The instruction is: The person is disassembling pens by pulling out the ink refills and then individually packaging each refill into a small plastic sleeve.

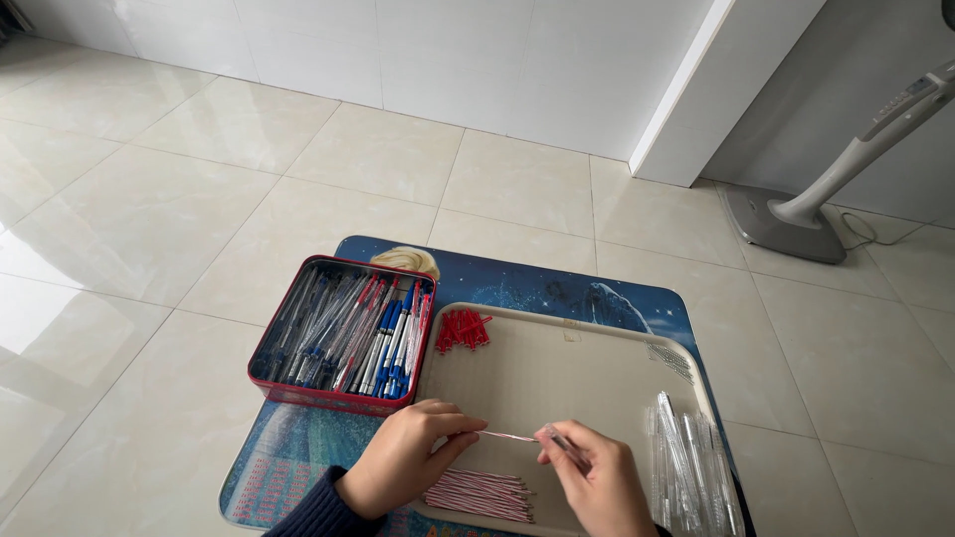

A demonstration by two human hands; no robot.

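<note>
Both hands are low over the beige tray, which sits on a small blue picture-printed table on the pale tiled floor. The left hand, in a dark sleeve, pinches one end of a thin red-and-white striped refill between thumb and fingertips. The right hand is closed around a clear pen barrel, its open end meeting the refill's other end, so the refill lies level between the two hands just above the tray. Under the left wrist lies a bundle of more striped refills at the tray's near edge. A heap of clear barrels fills the tray's right side, and a small pile of red caps sits at its far left corner. Just left of the tray is a red tin full of pens, some blue, some red. A white fan stand stands well apart by the wall.
</note>
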